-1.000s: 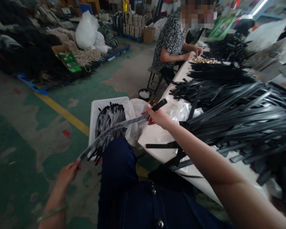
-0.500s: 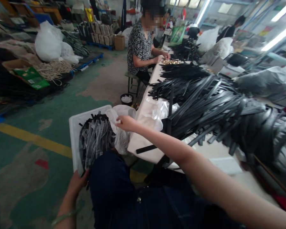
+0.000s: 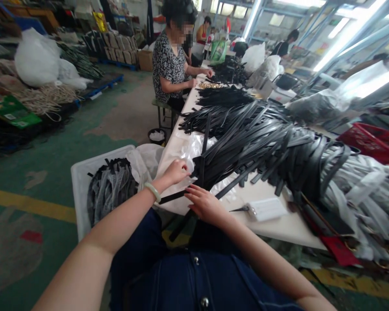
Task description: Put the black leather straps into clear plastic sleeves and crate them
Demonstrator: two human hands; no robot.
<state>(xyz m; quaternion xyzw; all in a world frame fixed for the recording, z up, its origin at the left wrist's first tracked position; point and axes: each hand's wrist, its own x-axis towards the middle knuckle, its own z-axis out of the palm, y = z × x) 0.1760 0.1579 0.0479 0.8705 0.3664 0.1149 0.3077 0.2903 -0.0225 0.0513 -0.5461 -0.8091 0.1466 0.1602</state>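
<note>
My left hand [image 3: 176,172], wearing a pale bangle on its wrist, is over the near edge of the table with its fingers curled together. Whether anything is pinched in them is hidden. Just to its right, my right hand [image 3: 205,204] has its fingers stretched out, at the end of a flat black strap [image 3: 172,197] that juts past the table edge. Beyond both hands lies a large heap of long black straps [image 3: 243,147]. Clear plastic film [image 3: 194,146] is beside the heap, close to my left fingers.
A white bin [image 3: 81,203] on my left holds wrapped black straps [image 3: 110,185], with a translucent bag [image 3: 145,160] at its side. A white block-like item [image 3: 267,209] lies on the table [image 3: 240,218]. A co-worker [image 3: 171,65] sits farther along, by small gold-coloured pieces [image 3: 210,86].
My left hand has come up from the bin to the table edge. My right hand has drawn back from the translucent bag to the strap end. The view has turned right.
</note>
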